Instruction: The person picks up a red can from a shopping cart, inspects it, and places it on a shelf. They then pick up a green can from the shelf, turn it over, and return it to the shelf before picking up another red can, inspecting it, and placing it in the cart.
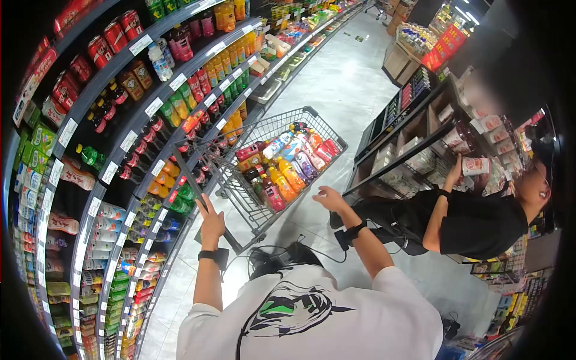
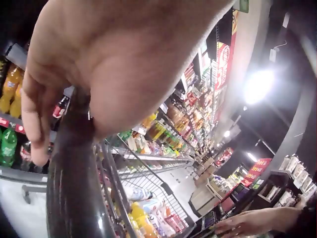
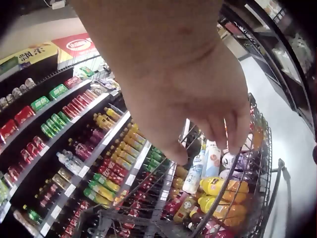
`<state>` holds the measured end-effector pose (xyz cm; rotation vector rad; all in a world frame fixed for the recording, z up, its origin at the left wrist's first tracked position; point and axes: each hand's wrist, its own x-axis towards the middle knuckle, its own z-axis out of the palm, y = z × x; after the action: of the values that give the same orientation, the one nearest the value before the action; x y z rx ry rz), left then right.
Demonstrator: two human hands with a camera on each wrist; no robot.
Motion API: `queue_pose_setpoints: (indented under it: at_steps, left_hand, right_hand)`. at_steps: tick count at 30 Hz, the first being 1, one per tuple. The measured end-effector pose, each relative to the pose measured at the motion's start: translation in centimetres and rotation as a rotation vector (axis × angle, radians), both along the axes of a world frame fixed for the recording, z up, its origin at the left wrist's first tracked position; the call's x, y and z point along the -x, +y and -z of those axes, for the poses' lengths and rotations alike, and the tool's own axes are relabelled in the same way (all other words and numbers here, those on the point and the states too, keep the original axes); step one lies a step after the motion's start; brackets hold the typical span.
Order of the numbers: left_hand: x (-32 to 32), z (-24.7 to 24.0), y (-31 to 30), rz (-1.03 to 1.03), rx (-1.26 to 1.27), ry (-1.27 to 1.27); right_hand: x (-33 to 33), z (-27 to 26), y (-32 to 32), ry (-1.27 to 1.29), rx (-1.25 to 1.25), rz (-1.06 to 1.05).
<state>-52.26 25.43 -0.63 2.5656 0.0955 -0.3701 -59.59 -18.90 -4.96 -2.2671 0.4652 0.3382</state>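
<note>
My left hand grips the dark handle of a wire shopping cart, fingers over one side and the base of the thumb on the other. Several drink bottles lie piled in the cart, among them orange-yellow bottles, white-and-blue bottles and a dark pink bottle. My right hand holds nothing. It hovers near the cart's near right side, its fingers loosely bent, and overlaps the basket in the right wrist view.
Shelves of bottles and cans curve along the left, close to the cart. At the right, a person in a black shirt holds a white-and-red container by a dark display rack. Pale tiled floor runs ahead between them.
</note>
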Motion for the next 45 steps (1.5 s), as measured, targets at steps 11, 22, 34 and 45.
queue_pose_setpoints:
  at_steps: [11,22,34,45]
  left_hand:
    - [0.7,1.3,-0.4,-0.105,0.061,-0.172]
    - [-0.2,-2.9,-4.0,-0.437,-0.056,-0.017]
    - [-1.3,-2.6,-5.0,-0.506,-0.156,0.064]
    - [2.6,0.0,-4.0,-0.420,0.111,-0.131]
  right_hand:
    - [-16.3,5.7,-10.5,-0.019,0.308,0.036]
    - [-26.5,17.2,-17.5,0.353,0.305,0.069]
    - [-25.6,22.3,-19.5,0.092,0.323,-0.012]
    - [-20.2,7.2,-5.6,-0.320,-0.489,-0.266]
